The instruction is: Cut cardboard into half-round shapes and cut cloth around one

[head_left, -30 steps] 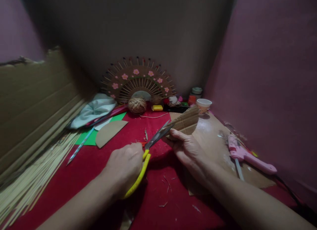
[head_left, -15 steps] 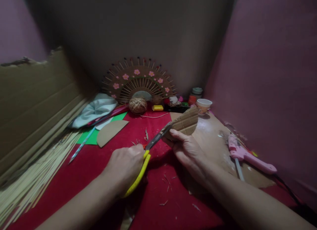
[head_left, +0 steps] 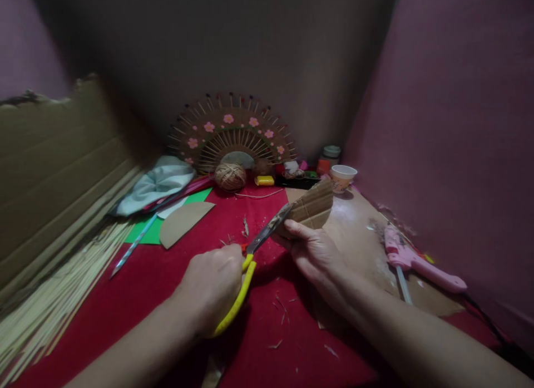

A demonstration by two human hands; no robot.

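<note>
My left hand [head_left: 214,288] is closed round the yellow handles of a pair of scissors [head_left: 235,304]. Their blades point up and to the right, meeting the near left edge of a piece of corrugated cardboard [head_left: 312,205]. That piece has a curved outer edge, and my right hand [head_left: 312,249] pinches its lower side with the thumb on top. Several small cardboard scraps [head_left: 281,309] are scattered on the red cloth [head_left: 258,343] beneath my hands. A flat half-round cardboard piece [head_left: 183,224] rests to the left, partly on green paper [head_left: 144,232].
At the back stands a flower-decorated fan [head_left: 229,123] behind a ball of twine [head_left: 230,176]. A paper cup [head_left: 342,179] and a pink glue gun [head_left: 421,265] are on the right. Thin sticks [head_left: 70,299], a pencil [head_left: 133,246] and a pale cloth [head_left: 158,185] lie left, beside a cardboard wall [head_left: 54,171].
The scissors' handles have shifted slightly down and right with my left hand, the blades still at the cardboard's edge. My right hand keeps its hold. The view has turned slightly.
</note>
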